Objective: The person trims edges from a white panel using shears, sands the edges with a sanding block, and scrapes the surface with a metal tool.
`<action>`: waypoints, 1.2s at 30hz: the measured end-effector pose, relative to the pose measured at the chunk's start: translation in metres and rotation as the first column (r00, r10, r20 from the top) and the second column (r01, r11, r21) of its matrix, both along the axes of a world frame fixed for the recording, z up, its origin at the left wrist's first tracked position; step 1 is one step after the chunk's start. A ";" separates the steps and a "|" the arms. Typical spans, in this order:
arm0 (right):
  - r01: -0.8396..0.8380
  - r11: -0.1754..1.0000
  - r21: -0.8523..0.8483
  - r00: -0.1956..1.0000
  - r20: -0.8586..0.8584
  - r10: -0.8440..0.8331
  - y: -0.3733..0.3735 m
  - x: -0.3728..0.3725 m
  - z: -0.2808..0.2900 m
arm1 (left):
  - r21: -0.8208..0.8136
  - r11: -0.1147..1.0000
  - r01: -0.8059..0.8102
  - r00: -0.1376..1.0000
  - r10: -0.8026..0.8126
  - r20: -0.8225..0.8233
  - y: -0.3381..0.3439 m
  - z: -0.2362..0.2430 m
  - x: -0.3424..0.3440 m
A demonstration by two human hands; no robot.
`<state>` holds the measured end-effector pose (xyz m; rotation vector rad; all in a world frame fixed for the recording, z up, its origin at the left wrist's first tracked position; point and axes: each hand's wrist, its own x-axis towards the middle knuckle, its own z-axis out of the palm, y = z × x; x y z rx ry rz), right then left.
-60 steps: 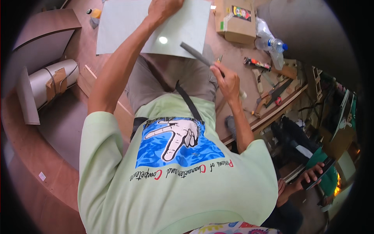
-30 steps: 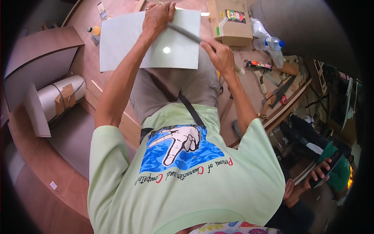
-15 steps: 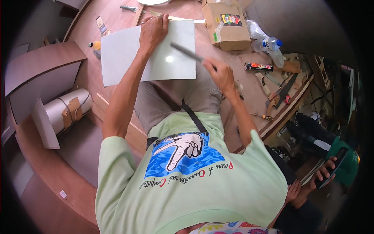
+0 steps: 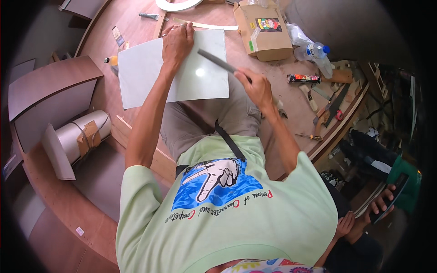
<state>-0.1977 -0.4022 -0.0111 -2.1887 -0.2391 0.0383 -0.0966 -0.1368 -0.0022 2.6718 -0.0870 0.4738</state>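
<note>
A white glossy rectangular panel (image 4: 141, 68) lies across my lap and the wooden work surface. My left hand (image 4: 177, 45) is at its far edge, fingers curled over that edge and gripping it. My right hand (image 4: 255, 86) grips a long, dark grey flat bar, like a file (image 4: 214, 59), which points up-left over the panel's right part toward my left hand, short of touching it. Just beyond the panel are a pale strip (image 4: 218, 26) and a wooden batten (image 4: 160, 22).
A cardboard box (image 4: 255, 41), water bottle (image 4: 312, 51), black tube (image 4: 302, 78) and saw (image 4: 332, 107) sit at the right; a small bottle (image 4: 110, 60) and taped white roll (image 4: 73, 141) at the left. A co-worker's hand (image 4: 380, 202) holds a phone at lower right.
The whole view has shifted, so the scene sits lower. The bar's tip, beside my left hand a second ago, is now a little nearer me, away from those fingers.
</note>
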 end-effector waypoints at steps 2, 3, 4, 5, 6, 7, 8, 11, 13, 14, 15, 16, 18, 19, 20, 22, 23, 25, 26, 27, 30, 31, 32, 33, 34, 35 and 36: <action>0.060 0.998 0.019 0.998 -0.026 -0.059 0.001 -0.022 0.002 | 0.015 1.000 0.007 1.000 -0.007 -0.021 0.002 0.000 -0.004; 0.055 0.998 0.017 0.998 -0.027 -0.054 0.003 -0.017 -0.002 | 0.022 1.000 -0.001 0.999 0.001 -0.034 0.001 -0.003 -0.009; 0.047 0.999 0.020 0.999 -0.014 -0.047 0.009 0.009 -0.006 | 0.034 0.999 -0.010 0.999 0.011 -0.031 0.000 -0.003 -0.007; 0.043 0.999 0.027 0.999 0.009 -0.043 0.014 0.036 -0.008 | 0.050 0.999 -0.017 1.000 0.018 -0.019 -0.002 0.000 -0.004; 0.065 0.998 0.008 0.998 0.024 -0.065 0.020 0.065 -0.005 | 0.040 0.999 -0.003 1.000 0.004 -0.023 -0.004 0.003 -0.001; 0.080 0.997 -0.013 0.996 0.038 -0.079 0.026 0.086 0.002 | 0.028 1.000 0.004 1.000 -0.003 -0.029 -0.005 0.004 -0.001; 0.067 0.997 -0.042 0.998 -0.001 -0.067 0.026 0.090 0.011 | 0.017 1.000 0.011 0.999 -0.011 -0.035 -0.006 0.006 -0.001; 0.032 0.998 -0.055 0.995 -0.092 -0.037 0.022 0.084 0.020 | -0.009 1.000 0.016 1.000 -0.016 0.002 0.001 0.004 -0.001; 0.062 0.998 0.005 0.989 -0.132 -0.061 0.014 0.046 0.008 | -0.024 0.999 -0.037 0.995 0.034 -0.096 0.006 0.003 -0.002; 0.107 0.994 0.016 0.981 -0.167 -0.103 0.006 0.030 0.002 | -0.057 0.998 -0.007 0.998 0.004 -0.068 0.005 -0.003 -0.002; 0.162 0.986 0.037 0.982 -0.106 -0.157 -0.009 0.021 -0.018 | -0.039 0.997 0.065 0.997 -0.066 -0.025 -0.002 0.005 -0.005; 0.211 0.976 0.050 0.968 -0.147 -0.202 -0.023 0.018 -0.028 | -0.004 0.986 0.169 0.986 -0.169 0.006 -0.008 0.014 -0.009; 0.275 0.959 0.067 0.952 -0.163 -0.261 -0.046 0.016 -0.035 | 0.098 0.967 0.237 0.971 -0.234 -0.048 -0.022 0.016 -0.017; 0.303 0.949 0.083 0.947 -0.139 -0.290 -0.055 0.016 -0.038 | 0.144 0.955 0.259 0.966 -0.255 -0.043 -0.033 0.014 -0.020; 0.338 0.936 0.095 0.938 -0.116 -0.327 -0.059 0.018 -0.041 | 0.136 0.958 0.254 0.967 -0.252 -0.034 -0.043 0.014 -0.020; 0.354 0.931 0.087 0.932 -0.115 -0.343 -0.065 0.016 -0.041 | 0.138 0.967 0.216 0.976 -0.214 -0.025 -0.058 0.010 -0.009; 0.363 0.928 0.082 0.929 -0.115 -0.353 -0.068 0.015 -0.040 | 0.164 0.971 0.174 0.985 -0.172 -0.027 -0.058 0.009 0.005; 0.388 0.922 0.017 0.908 -0.179 -0.379 -0.064 0.007 -0.030 | 0.176 0.976 0.129 0.992 -0.128 -0.017 -0.065 0.000 0.018; 0.386 0.922 0.022 0.904 -0.208 -0.373 -0.062 0.004 -0.026 | 0.170 0.978 0.120 0.993 -0.121 -0.006 -0.065 -0.004 0.019; 0.383 0.923 0.036 0.899 -0.245 -0.363 -0.061 0.000 -0.024 | 0.173 0.979 0.110 0.994 -0.111 -0.001 -0.061 -0.002 0.016; 0.415 0.909 0.039 0.893 -0.209 -0.398 -0.083 -0.018 -0.050 | 0.089 0.973 0.211 0.975 -0.203 -0.091 -0.064 0.009 -0.031; 0.410 0.907 0.095 0.906 -0.155 -0.394 -0.082 -0.021 -0.062 | 0.099 0.968 0.231 0.964 -0.214 -0.159 -0.059 0.018 -0.049; 0.404 0.908 0.109 0.897 -0.242 -0.370 -0.079 -0.022 -0.061 | 0.085 0.964 0.251 0.960 -0.237 -0.148 -0.057 0.025 -0.068; 0.402 0.909 0.109 0.879 -0.326 -0.349 -0.083 -0.027 -0.055 | 0.060 0.960 0.275 0.955 -0.265 -0.135 -0.058 0.027 -0.088; 0.396 0.912 0.104 0.877 -0.337 -0.342 -0.085 -0.030 -0.055 | 0.053 0.947 0.317 0.941 -0.306 -0.144 -0.062 0.028 -0.102; 0.381 0.918 0.109 0.877 -0.356 -0.322 -0.080 -0.032 -0.058 | 0.049 0.945 0.323 0.934 -0.311 -0.175 -0.057 0.029 -0.116; 0.363 0.925 0.114 0.897 -0.310 -0.315 -0.079 -0.035 -0.068 | 0.029 0.935 0.354 0.918 -0.342 -0.199 -0.054 0.035 -0.128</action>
